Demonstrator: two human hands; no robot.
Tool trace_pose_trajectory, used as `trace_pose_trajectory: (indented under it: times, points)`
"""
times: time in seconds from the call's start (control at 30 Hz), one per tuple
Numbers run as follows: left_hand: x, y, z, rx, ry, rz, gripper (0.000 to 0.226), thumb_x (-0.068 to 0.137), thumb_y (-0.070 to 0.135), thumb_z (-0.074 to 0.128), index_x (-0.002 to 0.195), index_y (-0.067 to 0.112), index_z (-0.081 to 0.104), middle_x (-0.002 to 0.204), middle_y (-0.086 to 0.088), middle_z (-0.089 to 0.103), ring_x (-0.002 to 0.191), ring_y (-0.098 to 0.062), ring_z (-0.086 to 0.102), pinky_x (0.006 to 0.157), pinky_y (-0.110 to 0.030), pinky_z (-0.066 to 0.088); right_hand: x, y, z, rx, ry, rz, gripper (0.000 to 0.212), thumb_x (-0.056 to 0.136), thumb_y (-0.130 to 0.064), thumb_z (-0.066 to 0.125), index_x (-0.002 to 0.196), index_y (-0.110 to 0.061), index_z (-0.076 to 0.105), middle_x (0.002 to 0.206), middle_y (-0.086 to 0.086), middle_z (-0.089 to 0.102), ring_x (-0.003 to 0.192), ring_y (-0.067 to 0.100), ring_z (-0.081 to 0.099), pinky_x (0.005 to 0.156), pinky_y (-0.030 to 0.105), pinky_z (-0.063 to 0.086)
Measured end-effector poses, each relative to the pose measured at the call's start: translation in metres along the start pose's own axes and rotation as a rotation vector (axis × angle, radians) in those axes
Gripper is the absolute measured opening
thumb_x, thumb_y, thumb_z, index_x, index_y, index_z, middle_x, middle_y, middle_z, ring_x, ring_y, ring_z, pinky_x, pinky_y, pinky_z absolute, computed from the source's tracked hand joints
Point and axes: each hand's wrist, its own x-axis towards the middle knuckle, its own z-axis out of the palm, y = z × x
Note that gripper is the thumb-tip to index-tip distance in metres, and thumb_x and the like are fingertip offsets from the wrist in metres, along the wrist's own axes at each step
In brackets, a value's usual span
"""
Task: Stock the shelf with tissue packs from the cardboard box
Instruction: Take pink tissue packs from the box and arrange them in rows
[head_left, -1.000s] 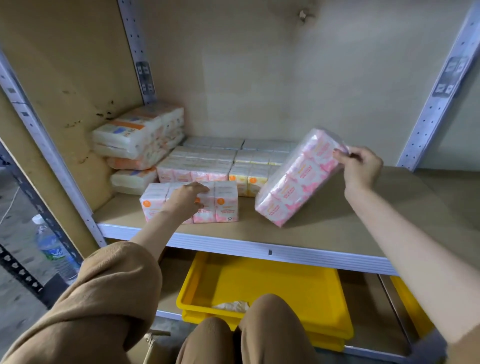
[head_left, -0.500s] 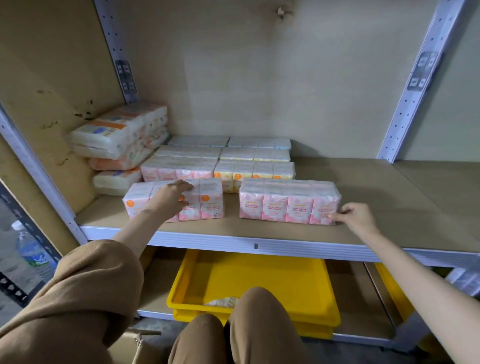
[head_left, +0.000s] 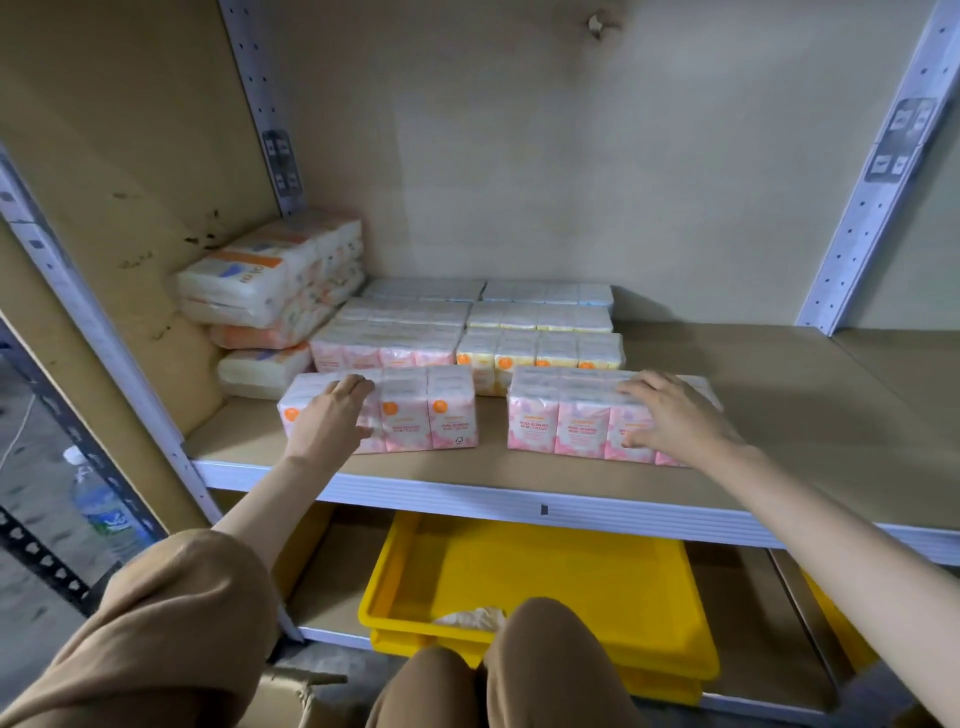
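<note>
Two pink tissue packs stand upright at the front of the wooden shelf (head_left: 779, 431). My left hand (head_left: 332, 415) lies over the left pink pack (head_left: 431, 410), fingers on its top and front. My right hand (head_left: 670, 415) grips the right pink pack (head_left: 561, 421), fingers over its top, thumb on its front. Behind them lie rows of pink and yellow tissue packs (head_left: 540, 353). A corner of the cardboard box (head_left: 291, 696) shows at the bottom edge.
Larger white and orange tissue packs (head_left: 270, 291) are stacked against the left wall. A yellow tray (head_left: 545, 582) sits on the lower shelf. Metal uprights (head_left: 878, 171) frame the bay. A water bottle (head_left: 98, 509) stands on the floor at left. The shelf's right half is bare.
The right pack went from tilted in the air to standing on the shelf. My right hand moved from its right end onto its top. My left hand stayed put.
</note>
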Motion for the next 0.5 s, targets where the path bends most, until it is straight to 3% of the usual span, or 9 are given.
trace_pose_trajectory:
  times: [0.2,0.5]
  points:
    - [0.026,-0.019,0.006,-0.083,0.017,0.072,0.054,0.081,0.001,0.065,0.132,0.006,0.048,0.14,-0.009,0.048,0.127,-0.027,0.047,0.1,-0.035,0.041,0.017,-0.027,0.012,-0.036,0.036,-0.046,0.062,0.082,-0.027,0.065,0.138,-0.015,0.039,0.143,0.004,0.042,0.134,0.017,0.036,0.11,0.027,0.028]
    - [0.054,-0.039,0.012,-0.092,0.04,0.028,0.054,0.077,-0.006,0.067,0.129,0.002,0.051,0.137,-0.014,0.051,0.124,-0.031,0.05,0.097,-0.041,0.043,0.049,-0.062,0.028,-0.07,0.061,-0.07,0.061,0.085,-0.021,0.062,0.139,-0.014,0.036,0.143,0.005,0.04,0.132,0.021,0.037,0.108,0.028,0.029]
